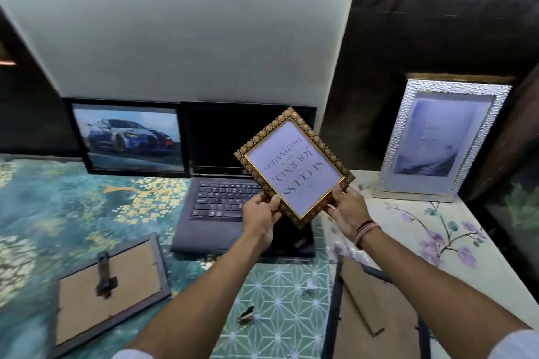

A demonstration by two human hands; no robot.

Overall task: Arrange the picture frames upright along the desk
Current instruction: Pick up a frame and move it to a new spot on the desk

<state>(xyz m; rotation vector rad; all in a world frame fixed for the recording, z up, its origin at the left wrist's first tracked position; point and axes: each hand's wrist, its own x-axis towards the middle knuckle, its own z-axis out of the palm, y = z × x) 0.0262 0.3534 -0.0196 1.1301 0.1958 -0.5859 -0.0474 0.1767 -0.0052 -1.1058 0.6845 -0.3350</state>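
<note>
Gold frame, gripped by both hands

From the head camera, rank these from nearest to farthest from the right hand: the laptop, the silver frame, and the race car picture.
From the right hand:
1. Laptop, just left of it, open on the desk.
2. Silver frame, standing upright to the right, at the back.
3. Race car picture, upright far left, beyond the laptop.

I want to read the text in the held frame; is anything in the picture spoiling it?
Head view: the gold frame is held tilted with its text upside down; bluish glare washes its glass, the lettering is soft, and the wide-angle lens bends the picture's edges.
</note>
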